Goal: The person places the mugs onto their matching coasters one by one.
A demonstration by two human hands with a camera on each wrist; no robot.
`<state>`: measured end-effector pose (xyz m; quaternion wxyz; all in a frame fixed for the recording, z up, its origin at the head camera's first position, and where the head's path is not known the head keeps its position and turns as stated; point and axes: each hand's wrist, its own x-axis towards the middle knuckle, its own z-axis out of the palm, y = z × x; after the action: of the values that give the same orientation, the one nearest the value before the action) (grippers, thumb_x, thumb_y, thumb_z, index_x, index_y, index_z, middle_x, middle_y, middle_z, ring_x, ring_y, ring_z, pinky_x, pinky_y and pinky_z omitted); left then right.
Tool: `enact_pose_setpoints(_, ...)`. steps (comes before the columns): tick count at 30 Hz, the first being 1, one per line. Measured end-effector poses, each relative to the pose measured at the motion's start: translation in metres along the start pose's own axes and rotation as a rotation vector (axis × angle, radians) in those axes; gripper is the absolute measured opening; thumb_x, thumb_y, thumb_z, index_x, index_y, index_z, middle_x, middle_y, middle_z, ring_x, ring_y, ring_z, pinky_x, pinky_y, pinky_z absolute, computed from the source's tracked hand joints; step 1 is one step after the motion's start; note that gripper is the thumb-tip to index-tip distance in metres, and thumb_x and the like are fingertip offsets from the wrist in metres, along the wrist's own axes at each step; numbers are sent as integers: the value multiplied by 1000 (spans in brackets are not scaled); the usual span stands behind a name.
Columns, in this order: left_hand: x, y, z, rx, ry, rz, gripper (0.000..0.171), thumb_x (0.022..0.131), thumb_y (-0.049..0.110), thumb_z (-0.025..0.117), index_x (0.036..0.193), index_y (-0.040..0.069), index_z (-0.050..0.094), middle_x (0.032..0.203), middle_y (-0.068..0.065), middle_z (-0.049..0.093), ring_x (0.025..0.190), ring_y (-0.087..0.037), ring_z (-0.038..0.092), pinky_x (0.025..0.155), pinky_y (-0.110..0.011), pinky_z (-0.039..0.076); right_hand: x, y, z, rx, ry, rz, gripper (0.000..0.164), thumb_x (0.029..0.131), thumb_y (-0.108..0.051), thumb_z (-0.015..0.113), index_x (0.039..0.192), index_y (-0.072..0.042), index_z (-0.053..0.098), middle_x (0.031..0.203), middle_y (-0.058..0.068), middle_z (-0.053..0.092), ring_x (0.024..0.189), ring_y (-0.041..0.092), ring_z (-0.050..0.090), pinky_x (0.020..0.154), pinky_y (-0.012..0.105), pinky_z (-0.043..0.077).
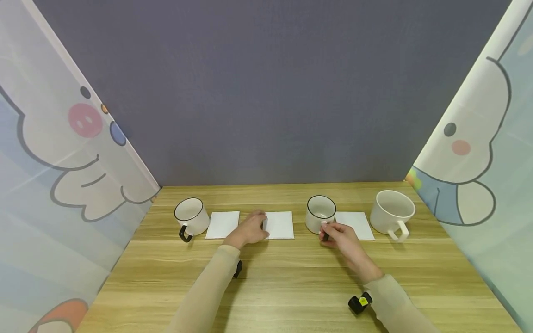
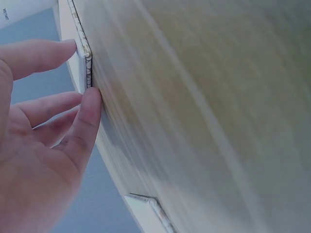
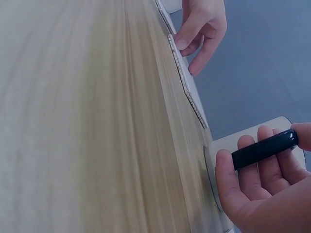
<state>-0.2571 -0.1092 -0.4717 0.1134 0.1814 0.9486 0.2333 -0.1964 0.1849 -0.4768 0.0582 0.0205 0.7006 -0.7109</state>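
My right hand [image 1: 341, 238] grips the black handle [image 3: 265, 149] of a white enamel-style mug [image 1: 320, 213] with a black rim. Fingers curl under the handle, and the thumb lies at its end. The mug stands upright between two white square tiles. My left hand [image 1: 250, 229] is at the left edge of the middle white tile [image 1: 280, 225], its thumb and fingers fairly straight. In the left wrist view the thumb touches the tile near its corner, and a finger meets its edge.
Another black-rimmed mug [image 1: 191, 217] stands at the far left beside a white tile [image 1: 223, 225]. A third tile [image 1: 355, 225] lies right of the held mug, followed by a larger all-white mug [image 1: 391, 215]. A grey panel [image 1: 266, 92] rises behind the wooden table [image 1: 287, 286].
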Motion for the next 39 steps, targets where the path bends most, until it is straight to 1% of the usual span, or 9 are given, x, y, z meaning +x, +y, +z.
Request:
enact_pose_setpoints(7, 1, 2, -1, 24, -12, -3, 59, 86, 21, 68, 136, -1, 48, 148, -9, 35, 136, -31, 32, 108, -43, 32, 0, 0, -1, 1, -8, 3, 39, 95, -27, 60, 99, 12, 59, 93, 16, 63, 91, 30, 63, 83, 43, 54)
enact_pose_setpoints(13, 1, 0, -2, 9, -12, 3, 59, 85, 22, 68, 136, -2, 48, 148, -11, 34, 136, -32, 32, 108, -44, 32, -2, -1, 1, 3, -8, 1, 37, 95, -25, 60, 97, 12, 59, 91, 15, 64, 86, 23, 63, 83, 43, 54)
enact_pose_setpoints(15, 1, 0, -2, 2, -9, 6, 59, 85, 21, 69, 135, -2, 49, 148, -11, 35, 136, -32, 33, 108, -44, 32, -2, -1, 3, 10, -6, -5, 36, 95, -24, 59, 97, 12, 59, 90, 15, 63, 85, 22, 62, 83, 44, 54)
enact_pose_setpoints(21, 2, -1, -1, -16, -3, 11, 58, 85, 20, 69, 134, -3, 49, 148, -12, 34, 135, -33, 33, 108, -44, 33, -5, -2, 9, 26, 21, -19, 35, 95, -21, 60, 96, 13, 58, 89, 16, 62, 84, 24, 61, 83, 44, 54)
enact_pose_setpoints(29, 2, -2, 0, -24, 2, 8, 57, 85, 20, 69, 133, -4, 50, 148, -12, 35, 134, -34, 35, 106, -44, 35, -4, 0, 11, 39, 43, -10, 32, 95, -18, 60, 96, 14, 58, 88, 16, 63, 83, 24, 61, 83, 45, 53)
enact_pose_setpoints(34, 3, -2, 1, -18, -1, 8, 57, 85, 20, 69, 134, -3, 50, 149, -11, 34, 134, -33, 35, 106, -43, 36, -5, -1, 13, 31, 39, -11, 33, 95, -17, 59, 98, 15, 58, 88, 16, 63, 84, 24, 61, 83, 43, 54)
enact_pose_setpoints(39, 4, -2, 1, -20, -3, 4, 57, 86, 19, 68, 134, -3, 49, 149, -12, 33, 134, -33, 35, 106, -43, 36, -6, -1, 15, 40, 64, -12, 35, 94, -17, 61, 101, 18, 57, 86, 15, 63, 81, 21, 61, 81, 42, 54)
